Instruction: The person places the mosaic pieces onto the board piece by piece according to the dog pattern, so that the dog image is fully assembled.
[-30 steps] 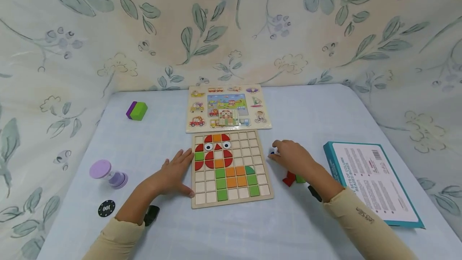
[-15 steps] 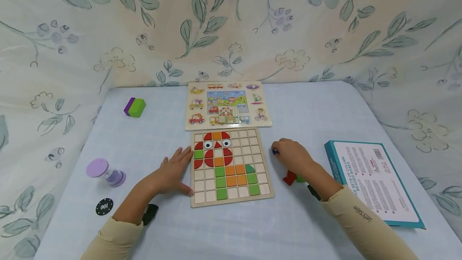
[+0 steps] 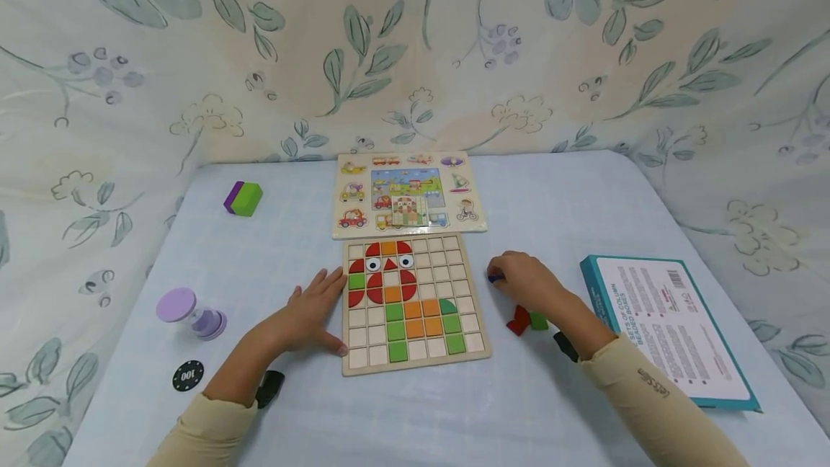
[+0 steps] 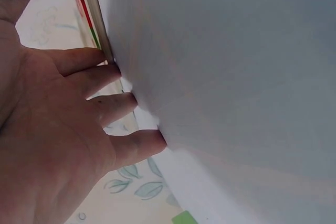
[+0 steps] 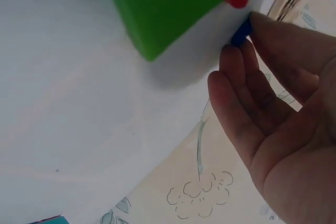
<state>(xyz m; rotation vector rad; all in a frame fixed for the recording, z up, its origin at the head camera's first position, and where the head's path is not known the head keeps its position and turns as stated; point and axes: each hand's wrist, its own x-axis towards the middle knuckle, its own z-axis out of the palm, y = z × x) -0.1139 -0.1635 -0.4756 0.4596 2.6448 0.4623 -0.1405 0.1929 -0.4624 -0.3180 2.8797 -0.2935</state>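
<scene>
A wooden grid board (image 3: 443,274) lies mid-table, partly filled with red, orange and green pieces and two eye pieces. My left hand (image 3: 305,319) rests flat at the board's left edge, fingers spread, thumb near the lower left side. In the left wrist view its fingers (image 4: 139,146) are straight against the white tabletop. To the right of the board, my right hand (image 3: 527,281) pinches a small blue piece (image 5: 242,33) between thumb and fingertips, close over the table. Red pieces (image 3: 519,321) and a green block (image 3: 538,321) lie beside that hand, nearer the wrist.
A vehicle picture puzzle (image 3: 473,193) with a small pattern card (image 3: 410,211) on it lies behind the board. At right is a teal-edged box (image 3: 674,323). The left side holds a green-and-purple block (image 3: 247,199), a lilac hourglass-shaped object (image 3: 178,305) and a black chip (image 3: 189,375).
One second ago my right thumb and finger were apart around the blue piece; now they have closed on it. My left hand has stayed at the board's edge.
</scene>
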